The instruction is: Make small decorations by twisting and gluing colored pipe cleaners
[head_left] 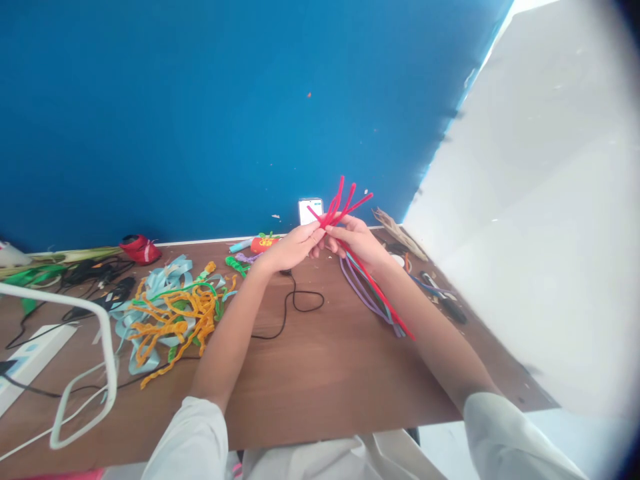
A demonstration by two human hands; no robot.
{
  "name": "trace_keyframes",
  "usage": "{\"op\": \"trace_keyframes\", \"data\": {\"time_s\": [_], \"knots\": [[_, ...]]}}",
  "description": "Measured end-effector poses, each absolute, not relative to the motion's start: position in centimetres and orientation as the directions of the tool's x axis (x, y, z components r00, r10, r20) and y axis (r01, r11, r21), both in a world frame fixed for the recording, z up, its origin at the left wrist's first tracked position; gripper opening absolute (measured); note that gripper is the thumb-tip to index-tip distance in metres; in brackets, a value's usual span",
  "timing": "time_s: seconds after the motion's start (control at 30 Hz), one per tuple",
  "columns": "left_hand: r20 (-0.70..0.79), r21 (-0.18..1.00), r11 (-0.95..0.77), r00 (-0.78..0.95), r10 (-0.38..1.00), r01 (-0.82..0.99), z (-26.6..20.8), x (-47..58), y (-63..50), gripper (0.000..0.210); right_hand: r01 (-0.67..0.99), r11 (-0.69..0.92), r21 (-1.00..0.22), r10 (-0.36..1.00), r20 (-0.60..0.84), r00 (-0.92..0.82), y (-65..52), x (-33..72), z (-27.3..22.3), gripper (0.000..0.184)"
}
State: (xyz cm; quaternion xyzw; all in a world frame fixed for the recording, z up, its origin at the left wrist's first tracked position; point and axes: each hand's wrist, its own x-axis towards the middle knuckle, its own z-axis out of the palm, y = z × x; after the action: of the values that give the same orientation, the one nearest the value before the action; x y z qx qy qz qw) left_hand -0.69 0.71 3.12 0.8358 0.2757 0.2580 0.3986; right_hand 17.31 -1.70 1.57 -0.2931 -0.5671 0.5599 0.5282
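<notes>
Several red pipe cleaners (336,207) fan upward from between my two hands, with bent tips spreading apart above the fingers. My left hand (297,245) pinches them near their crossing point. Beside it, my right hand (359,241) is closed on the same bundle, thumb and fingers meeting the left fingertips. Long red ends hang down from the right hand along my forearm. Below that hand, purple and teal pipe cleaners (361,288) lie on the brown table (320,380). The exact spot where the stems join is partly covered by my fingers.
A tangle of orange pipe cleaners (187,317) and light blue ribbon (145,360) lies at left. A white power strip (37,363) and white bent frame (107,347) are further left. A phone (310,210) leans on the blue wall. A black cable (286,313) crosses the table.
</notes>
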Motion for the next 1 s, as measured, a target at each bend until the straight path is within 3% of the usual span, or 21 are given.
{"op": "trace_keyframes", "data": {"time_s": [0.53,0.63,0.8,1.0], "knots": [[0.287,0.689,-0.557,0.532,0.796,0.463,2.1,0.3,1.2,0.035,-0.141,0.27,-0.952,0.939,0.293,-0.179,-0.9,17.2,0.3,0.028],[0.282,0.762,-0.517,0.518,0.807,0.389,1.8,0.7,1.3,0.044,-0.111,0.274,-0.955,0.938,0.291,-0.189,-0.8,17.3,0.4,0.03],[0.173,0.945,-0.279,0.462,0.87,0.17,1.2,1.0,2.0,0.041,-0.137,0.263,-0.955,0.937,0.287,-0.202,-0.7,17.6,0.7,0.036],[0.15,0.972,-0.215,0.458,0.876,0.091,1.6,0.7,2.0,0.032,-0.213,0.198,-0.957,0.963,0.231,-0.142,-1.1,17.9,1.3,0.042]]}}
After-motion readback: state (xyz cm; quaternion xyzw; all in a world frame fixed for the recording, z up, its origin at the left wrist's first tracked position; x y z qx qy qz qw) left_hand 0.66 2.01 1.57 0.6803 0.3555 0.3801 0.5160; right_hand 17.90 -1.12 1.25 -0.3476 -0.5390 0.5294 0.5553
